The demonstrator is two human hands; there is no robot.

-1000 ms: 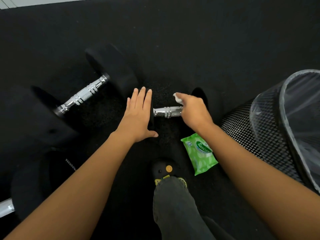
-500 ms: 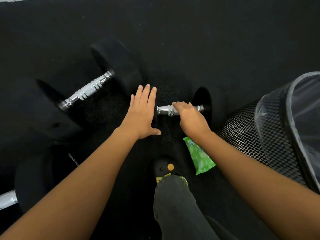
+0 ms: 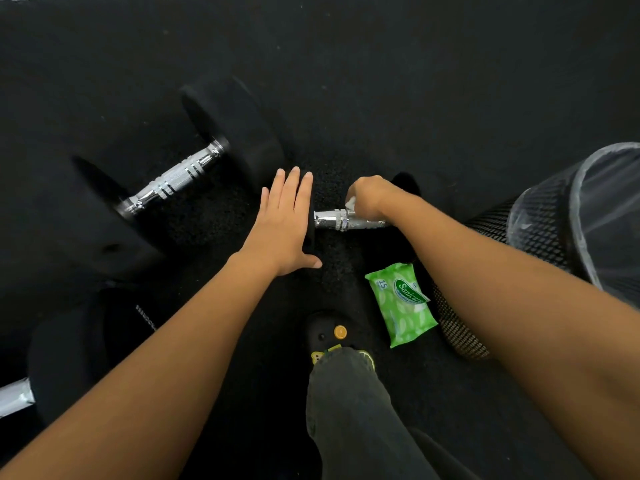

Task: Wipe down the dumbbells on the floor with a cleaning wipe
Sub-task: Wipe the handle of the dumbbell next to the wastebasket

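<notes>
A small black dumbbell with a chrome handle [image 3: 337, 221] lies on the black floor in the middle of the head view. My left hand [image 3: 284, 225] lies flat, fingers together, on its left weight. My right hand [image 3: 372, 197] is closed on a white cleaning wipe [image 3: 350, 203] and presses it onto the right part of the handle; my wrist hides most of the right weight. A larger black dumbbell [image 3: 176, 178] with a chrome handle lies at the left. Part of a third dumbbell [image 3: 69, 358] shows at the lower left.
A green wipes pack [image 3: 403, 304] lies on the floor under my right forearm. A black mesh bin [image 3: 540, 220] with a clear liner lies on its side at the right. My black shoe [image 3: 329, 336] and dark trouser leg are at the bottom centre.
My right hand with the wipe has slid back and forth along the chrome handle, and the wipe shows again. My left hand stays flat on the left weight.
</notes>
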